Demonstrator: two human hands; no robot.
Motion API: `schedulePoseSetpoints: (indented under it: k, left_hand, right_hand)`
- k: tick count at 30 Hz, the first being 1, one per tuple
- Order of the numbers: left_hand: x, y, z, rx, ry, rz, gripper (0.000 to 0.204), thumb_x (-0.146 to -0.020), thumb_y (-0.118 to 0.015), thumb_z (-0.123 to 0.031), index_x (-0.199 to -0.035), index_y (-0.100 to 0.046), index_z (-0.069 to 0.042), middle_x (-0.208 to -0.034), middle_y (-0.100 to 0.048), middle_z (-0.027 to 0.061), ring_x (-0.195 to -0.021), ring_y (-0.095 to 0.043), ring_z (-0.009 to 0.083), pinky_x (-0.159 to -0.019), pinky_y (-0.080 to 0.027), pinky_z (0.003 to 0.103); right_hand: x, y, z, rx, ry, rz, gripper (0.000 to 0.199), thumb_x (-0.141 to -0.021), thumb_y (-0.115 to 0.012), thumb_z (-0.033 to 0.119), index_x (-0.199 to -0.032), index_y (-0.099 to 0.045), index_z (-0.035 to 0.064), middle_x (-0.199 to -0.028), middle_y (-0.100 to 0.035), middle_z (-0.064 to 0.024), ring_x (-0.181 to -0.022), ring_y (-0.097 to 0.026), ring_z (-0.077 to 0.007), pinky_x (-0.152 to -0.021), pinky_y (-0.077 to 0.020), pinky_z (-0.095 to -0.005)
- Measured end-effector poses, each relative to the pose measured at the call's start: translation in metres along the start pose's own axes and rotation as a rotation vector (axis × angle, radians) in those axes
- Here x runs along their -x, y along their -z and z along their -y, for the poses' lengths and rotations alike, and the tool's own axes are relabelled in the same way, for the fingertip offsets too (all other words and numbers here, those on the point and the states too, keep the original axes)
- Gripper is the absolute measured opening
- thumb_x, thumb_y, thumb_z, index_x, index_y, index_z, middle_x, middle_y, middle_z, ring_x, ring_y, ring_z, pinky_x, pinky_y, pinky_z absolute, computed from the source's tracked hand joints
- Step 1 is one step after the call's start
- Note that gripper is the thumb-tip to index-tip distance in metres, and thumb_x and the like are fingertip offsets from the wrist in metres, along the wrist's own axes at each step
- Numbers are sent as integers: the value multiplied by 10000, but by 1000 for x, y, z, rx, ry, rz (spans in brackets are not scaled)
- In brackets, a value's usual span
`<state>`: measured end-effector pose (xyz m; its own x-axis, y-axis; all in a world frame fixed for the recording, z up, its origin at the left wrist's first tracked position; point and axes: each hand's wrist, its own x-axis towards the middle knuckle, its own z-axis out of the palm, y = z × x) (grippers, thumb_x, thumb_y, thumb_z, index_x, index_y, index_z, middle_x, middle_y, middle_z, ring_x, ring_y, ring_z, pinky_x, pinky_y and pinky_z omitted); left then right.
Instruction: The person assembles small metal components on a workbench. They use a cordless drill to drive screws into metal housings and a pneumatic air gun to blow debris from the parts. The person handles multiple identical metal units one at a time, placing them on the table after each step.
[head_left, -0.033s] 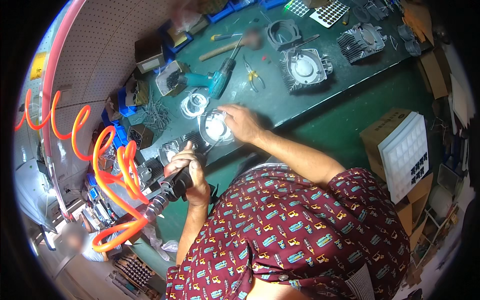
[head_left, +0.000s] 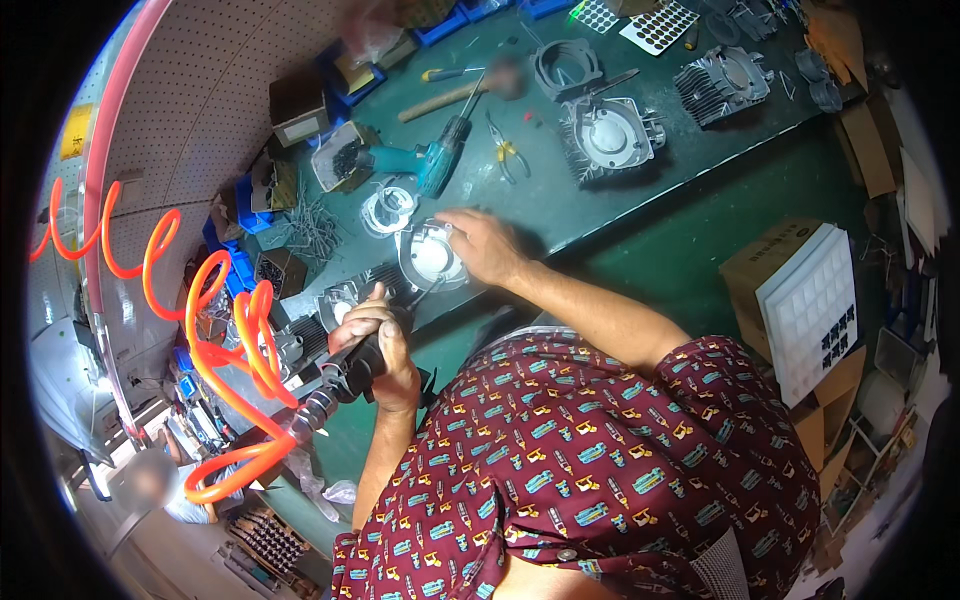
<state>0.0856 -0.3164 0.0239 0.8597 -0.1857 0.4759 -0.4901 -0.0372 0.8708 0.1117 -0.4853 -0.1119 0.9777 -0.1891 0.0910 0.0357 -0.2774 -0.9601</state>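
My left hand (head_left: 375, 345) is wrapped round a black air tool (head_left: 350, 372). An orange coiled hose (head_left: 245, 452) joins the tool's lower end through a metal coupling. A thin rod reaches from the tool's front toward a round grey metal casting (head_left: 430, 256) near the bench edge; whether its tip touches cannot be made out. At the casting's right rim, my right hand (head_left: 485, 245) grips with bent fingers. Just beyond lies a pale ring-shaped part (head_left: 388, 210). Finned metal castings (head_left: 345, 295) sit beside the left hand, partly covered by it.
On the green bench (head_left: 530, 215) lie a teal power drill (head_left: 435, 165), yellow-handled pliers (head_left: 508, 155), a hammer (head_left: 440, 102) and a finned cylinder head (head_left: 610, 140). Small bins line the back. A carton (head_left: 765, 265) with a white tray stands right. Another person (head_left: 185, 480) is at lower left.
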Motion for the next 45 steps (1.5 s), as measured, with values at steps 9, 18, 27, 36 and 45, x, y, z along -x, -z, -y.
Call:
schedulePoseSetpoints:
  k: [9,18,27,36,45]
  left_hand:
    - [-1,-2,-2,-14,7,11,243,-882,-586,26,-1029,-411,-58,-853,-531,99,-858,-548,222,-1070,-409,621]
    - [0,2,0,-30,-4,30,239,-884,-574,35,-1033,-410,-56,-863,-530,100,-869,-550,228,-1075,-405,621]
    - [-2,2,2,-36,9,1,218,-875,-573,30,-1005,-416,-49,-875,-527,93,-886,-558,225,-1090,-396,614]
    - [-2,-2,3,-25,18,56,192,-863,-569,14,-1006,-447,-29,-939,-566,134,-937,-576,235,-1097,-406,573]
    - [-8,2,-14,-1,5,-93,326,-865,-656,-29,-1152,-513,34,-1147,-616,191,-1138,-597,296,-1107,-406,541]
  right_hand:
    - [0,0,2,11,-1,-3,358,-935,-508,244,-1206,-668,74,-1249,-663,-135,-1119,-639,-330,-952,-514,-422]
    - [-1,-1,1,29,17,-7,357,-936,-505,242,-1205,-666,70,-1247,-661,-142,-1122,-637,-335,-956,-511,-424]
    - [-5,-9,-6,22,28,3,366,-924,-490,217,-1201,-668,58,-1250,-659,-158,-1131,-632,-344,-973,-497,-434]
    - [-8,-2,-15,-10,67,9,367,-909,-492,187,-1184,-665,16,-1203,-665,-211,-1105,-636,-373,-979,-494,-438]
    - [-17,4,-32,-44,87,58,355,-929,-500,191,-1173,-661,-12,-1165,-672,-242,-1104,-630,-389,-991,-483,-430]
